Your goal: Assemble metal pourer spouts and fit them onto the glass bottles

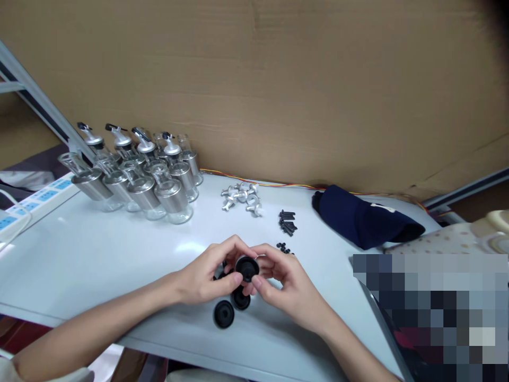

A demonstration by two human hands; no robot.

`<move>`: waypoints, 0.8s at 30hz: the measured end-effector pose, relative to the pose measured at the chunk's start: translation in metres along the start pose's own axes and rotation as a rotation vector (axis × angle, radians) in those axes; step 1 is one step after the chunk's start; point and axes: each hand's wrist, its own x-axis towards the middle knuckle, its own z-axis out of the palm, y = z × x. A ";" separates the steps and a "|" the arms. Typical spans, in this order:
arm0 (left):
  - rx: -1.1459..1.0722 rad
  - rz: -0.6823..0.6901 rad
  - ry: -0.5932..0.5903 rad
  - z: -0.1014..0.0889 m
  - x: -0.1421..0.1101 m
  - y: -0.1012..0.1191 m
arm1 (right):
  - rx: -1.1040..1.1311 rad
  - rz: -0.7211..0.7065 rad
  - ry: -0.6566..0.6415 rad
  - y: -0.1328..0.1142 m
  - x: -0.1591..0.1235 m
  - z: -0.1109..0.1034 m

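Observation:
Between the fingertips of both hands is a round black cap (247,269), tilted so its hollow inside faces me. My left hand (218,270) pinches it from the left, thumb at the lower rim. On the other side my right hand (278,270) grips it with thumb and fingers. Below them on the table lie more black caps, one (224,314) fully visible and another (240,300) partly under my fingers. Further dark pieces show behind my left fingers, mostly hidden. Just beyond my right hand sit several tiny black parts (283,247).
Glass bottles with steel sleeves (174,197) crowd the back left, some topped with pourer spouts (172,147). Silver spout pieces (240,195) and black sticks (288,223) lie mid-table. A navy cap (361,217) rests at right, a power strip (40,199) at left. Cardboard (278,95) stands behind.

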 end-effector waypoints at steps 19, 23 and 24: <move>0.108 -0.057 0.066 0.005 0.000 -0.002 | -0.160 0.011 0.011 0.002 -0.001 0.003; 0.164 -0.077 0.068 0.005 0.001 -0.001 | -0.172 0.008 0.026 0.002 0.000 0.005; 0.184 -0.084 0.073 0.005 0.001 -0.001 | -0.163 0.009 0.028 0.003 0.000 0.005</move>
